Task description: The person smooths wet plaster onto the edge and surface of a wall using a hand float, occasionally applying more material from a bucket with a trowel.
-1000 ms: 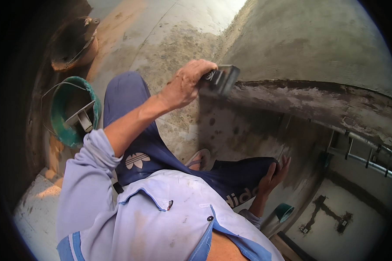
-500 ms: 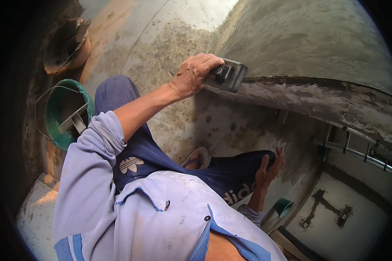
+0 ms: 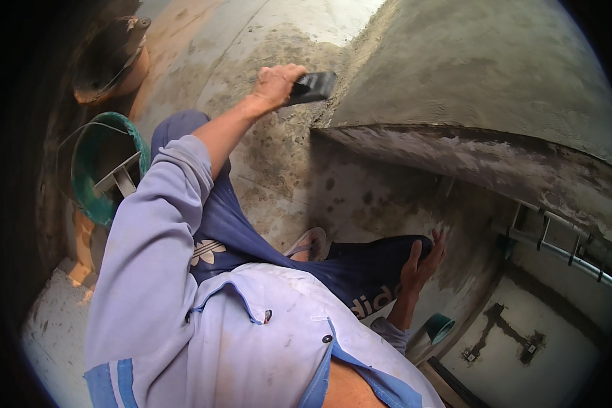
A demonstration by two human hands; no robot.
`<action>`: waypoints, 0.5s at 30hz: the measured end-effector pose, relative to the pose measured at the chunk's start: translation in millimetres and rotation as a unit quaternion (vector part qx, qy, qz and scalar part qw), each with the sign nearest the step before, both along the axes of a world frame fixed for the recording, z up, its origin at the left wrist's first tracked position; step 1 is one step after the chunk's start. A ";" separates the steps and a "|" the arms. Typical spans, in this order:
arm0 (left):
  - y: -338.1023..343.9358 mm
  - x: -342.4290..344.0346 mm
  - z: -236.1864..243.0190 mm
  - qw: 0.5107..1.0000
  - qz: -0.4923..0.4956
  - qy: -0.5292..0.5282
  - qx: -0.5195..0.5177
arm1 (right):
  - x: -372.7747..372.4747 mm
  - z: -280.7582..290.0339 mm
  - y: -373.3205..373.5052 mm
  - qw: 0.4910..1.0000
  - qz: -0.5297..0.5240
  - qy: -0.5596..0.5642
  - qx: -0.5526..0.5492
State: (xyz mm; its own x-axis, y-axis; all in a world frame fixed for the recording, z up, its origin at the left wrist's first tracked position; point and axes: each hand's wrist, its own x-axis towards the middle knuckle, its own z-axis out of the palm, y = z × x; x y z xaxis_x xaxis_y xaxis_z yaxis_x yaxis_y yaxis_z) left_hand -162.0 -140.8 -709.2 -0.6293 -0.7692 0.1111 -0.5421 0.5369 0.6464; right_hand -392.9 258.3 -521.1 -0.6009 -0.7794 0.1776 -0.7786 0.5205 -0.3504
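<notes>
In front of you rises a grey rendered wall (image 3: 483,75), with a rough, exposed strip (image 3: 415,146) running under its bottom edge. Below lies your stained concrete floor (image 3: 265,197), darker in the shaded part. Your navy trousers (image 3: 360,265) spread to both sides as you sit low. Off to your left stand an orange bucket (image 3: 132,78) and, nearer your knee, a green bucket (image 3: 85,194) with a pale trowel (image 3: 119,175) leaning inside it.

Your right hand (image 3: 421,268) rests at your right knee, fingers loosely spread, and appears to hold nothing. Your left hand (image 3: 275,87) is wrapped around the near end of a dark rectangular hand float (image 3: 313,87), gripping it firmly. That float sits beside the wall's lower corner; it is blurred, and you cannot tell whether it touches the render.

To work well, I'd keep the float's face flat to the surface, press evenly, and ease off near the broken edge so the corner doesn't crumble.

As for writing, your trousers carry large pale lettering on one leg and an emblem on the other; the float's marking is too blurred to read.
</notes>
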 end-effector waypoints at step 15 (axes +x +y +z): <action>61.6 35.8 145.3 0.938 -0.124 0.265 0.188 | 2.2 -4.5 -18.4 0.996 0.034 0.023 0.081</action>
